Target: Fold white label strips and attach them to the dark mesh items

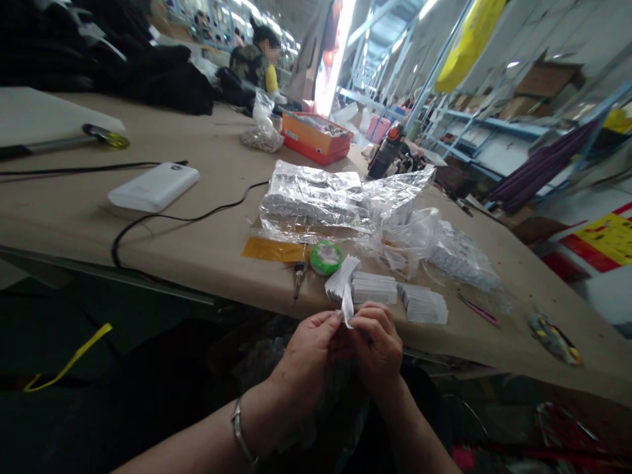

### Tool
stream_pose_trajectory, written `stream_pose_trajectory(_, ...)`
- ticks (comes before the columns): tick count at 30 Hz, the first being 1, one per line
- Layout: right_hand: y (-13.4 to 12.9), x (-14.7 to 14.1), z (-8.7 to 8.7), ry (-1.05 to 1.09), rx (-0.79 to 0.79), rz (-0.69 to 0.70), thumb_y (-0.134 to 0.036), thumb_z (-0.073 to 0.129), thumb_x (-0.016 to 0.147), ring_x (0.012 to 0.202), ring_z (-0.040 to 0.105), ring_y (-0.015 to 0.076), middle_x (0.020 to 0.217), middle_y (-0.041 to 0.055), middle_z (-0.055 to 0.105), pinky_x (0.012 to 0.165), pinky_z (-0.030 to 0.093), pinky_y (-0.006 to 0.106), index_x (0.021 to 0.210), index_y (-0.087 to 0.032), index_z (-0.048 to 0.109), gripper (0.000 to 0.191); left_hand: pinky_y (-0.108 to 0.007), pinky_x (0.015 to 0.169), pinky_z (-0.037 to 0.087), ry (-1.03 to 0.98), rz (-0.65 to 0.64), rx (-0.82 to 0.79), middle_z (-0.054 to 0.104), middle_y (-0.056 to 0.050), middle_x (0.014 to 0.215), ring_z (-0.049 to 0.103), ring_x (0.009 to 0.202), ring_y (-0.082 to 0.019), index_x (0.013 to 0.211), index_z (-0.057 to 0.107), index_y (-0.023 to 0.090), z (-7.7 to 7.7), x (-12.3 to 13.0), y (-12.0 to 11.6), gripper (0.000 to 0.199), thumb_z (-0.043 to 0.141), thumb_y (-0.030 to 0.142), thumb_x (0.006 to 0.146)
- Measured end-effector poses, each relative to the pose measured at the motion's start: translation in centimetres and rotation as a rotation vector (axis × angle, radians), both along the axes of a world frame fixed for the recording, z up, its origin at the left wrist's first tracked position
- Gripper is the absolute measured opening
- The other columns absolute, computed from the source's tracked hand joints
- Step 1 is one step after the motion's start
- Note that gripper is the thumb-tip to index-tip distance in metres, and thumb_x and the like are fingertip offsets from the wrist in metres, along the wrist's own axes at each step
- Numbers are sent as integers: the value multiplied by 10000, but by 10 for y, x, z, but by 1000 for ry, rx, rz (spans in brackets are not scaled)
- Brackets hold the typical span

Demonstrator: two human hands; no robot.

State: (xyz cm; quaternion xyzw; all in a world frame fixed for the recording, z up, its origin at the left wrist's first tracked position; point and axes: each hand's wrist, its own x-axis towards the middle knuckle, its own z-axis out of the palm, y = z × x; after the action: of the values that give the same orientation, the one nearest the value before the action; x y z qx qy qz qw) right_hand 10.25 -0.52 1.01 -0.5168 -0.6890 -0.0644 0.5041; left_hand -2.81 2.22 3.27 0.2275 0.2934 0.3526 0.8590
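My left hand (313, 343) and my right hand (378, 342) meet just off the table's front edge, fingers pinched. Between them they hold a small white label (347, 304), folded and upright. Just beyond my fingers lies a fanned pile of white labels (342, 279). Beside it sit a neat stack of printed labels (374, 288) and another stack (425, 304) farther right. A green round container (326, 257) with a pale middle stands behind the fanned pile. Left of it is a soldering-iron-like tool (299, 276) with a dark cable.
Clear plastic bags of labels (311, 201) lie behind the stacks. A white power bank (154, 187) is at left, an orange box (316, 137) at the back. Pink tweezers (478, 309) and yellow-grey cutters (555, 339) lie at right. Another person (251, 62) sits beyond the table.
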Motion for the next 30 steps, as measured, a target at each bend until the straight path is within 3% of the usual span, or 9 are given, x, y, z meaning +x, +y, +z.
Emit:
stream_pose_trajectory(3, 11, 8, 15, 34, 44, -111, -161, 588, 854, 868, 570, 179, 814, 20, 594, 802, 458, 345, 789, -202, 581, 77, -264, 665, 500, 74, -6, -6, 682, -83, 790, 633, 678, -143, 871, 627, 112, 3, -3, -4, 266, 639, 363, 783)
stream_pose_trajectory(6, 34, 22, 43, 120, 130, -221, -250, 608, 855, 845, 587, 173, 844, 24, 601, 800, 461, 326, 790, -199, 573, 89, -273, 659, 502, 143, -14, -10, 689, -96, 800, 647, 684, -160, 880, 617, 116, 0, -5, -8, 292, 648, 384, 769)
stream_pose_trajectory(10, 65, 35, 73, 40, 221, -270, -281, 608, 855, 843, 583, 175, 830, 22, 604, 808, 451, 323, 794, -199, 581, 106, -266, 649, 495, 202, -24, -25, 685, -81, 775, 646, 672, -157, 841, 602, 128, -11, -9, -12, 255, 651, 366, 759)
stream_pose_trajectory(12, 73, 36, 70, -40, 224, -248, -261, 609, 854, 845, 573, 180, 815, 23, 602, 805, 443, 328, 787, -200, 586, 93, -265, 648, 490, 229, -34, -31, 682, -74, 770, 644, 669, -155, 833, 599, 130, -16, -12, -13, 242, 644, 358, 762)
stream_pose_trajectory(17, 65, 22, 30, -227, 44, -143, -198, 617, 845, 823, 550, 183, 768, 18, 608, 799, 406, 336, 737, -200, 596, 110, -236, 602, 460, 300, -60, -56, 668, -55, 723, 628, 630, -137, 808, 598, 135, -24, -20, -14, 222, 646, 345, 752)
stream_pose_trajectory(20, 56, 14, 16, -250, -78, -130, -203, 663, 819, 840, 550, 191, 768, 7, 625, 823, 376, 347, 731, -203, 612, 102, -221, 570, 441, 337, -72, -63, 661, -46, 707, 614, 603, -125, 807, 591, 134, -27, -23, -14, 202, 641, 323, 755)
stream_pose_trajectory(30, 56, 20, 16, -38, -82, -60, -249, 571, 886, 830, 576, 187, 844, 45, 658, 772, 436, 323, 873, -188, 676, 122, -217, 563, 435, 308, -87, -59, 660, -50, 700, 605, 589, -119, 802, 588, 135, -31, -25, -14, 210, 640, 333, 752)
